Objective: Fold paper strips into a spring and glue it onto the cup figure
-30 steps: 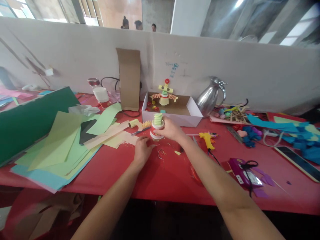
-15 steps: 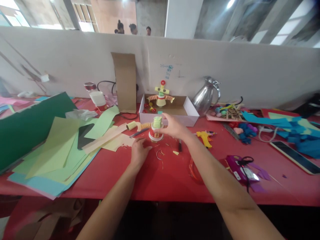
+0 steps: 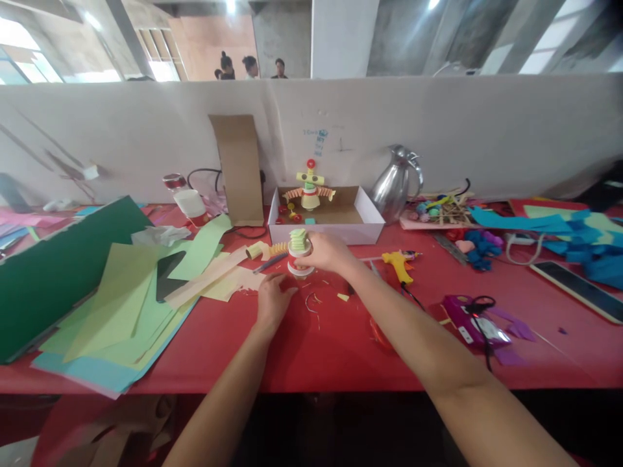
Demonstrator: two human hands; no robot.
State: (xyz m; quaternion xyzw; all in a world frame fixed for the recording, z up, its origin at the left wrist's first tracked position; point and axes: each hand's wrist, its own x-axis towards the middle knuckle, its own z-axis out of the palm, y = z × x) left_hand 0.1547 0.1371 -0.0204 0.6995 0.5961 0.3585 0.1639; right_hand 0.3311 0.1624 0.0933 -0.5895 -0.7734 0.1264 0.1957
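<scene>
- The fingers of the right hand (image 3: 327,253) are curled round a small paper figure (image 3: 298,253), gripping it from its right side.
- The figure stands upright on the red table (image 3: 335,344), just in front of the white box (image 3: 325,224); it has a red and white body and a stack of folded green paper on top.
- An orange pleated strip with a yellow roll (image 3: 255,250) at its end sticks out from the figure's left side.
- The left hand (image 3: 272,299) lies palm down on the table just below and left of the figure, fingers loose and holding nothing; its fingertips are near the figure's base, but contact cannot be told.
- Paper scraps (image 3: 314,299) lie on the table between the two hands.
- Inside the box stands a second figure (image 3: 310,187), yellow with a red top and orange pleated arms.
- A yellow glue gun (image 3: 398,263) lies right of the right wrist.
- A steel jug (image 3: 393,188) stands right of the box, against the white wall.
- Green and blue paper sheets (image 3: 121,298) are spread over the table's left side, with a dark phone (image 3: 168,274) lying among them.
- A brown card (image 3: 238,168) leans on the wall left of the box.
</scene>
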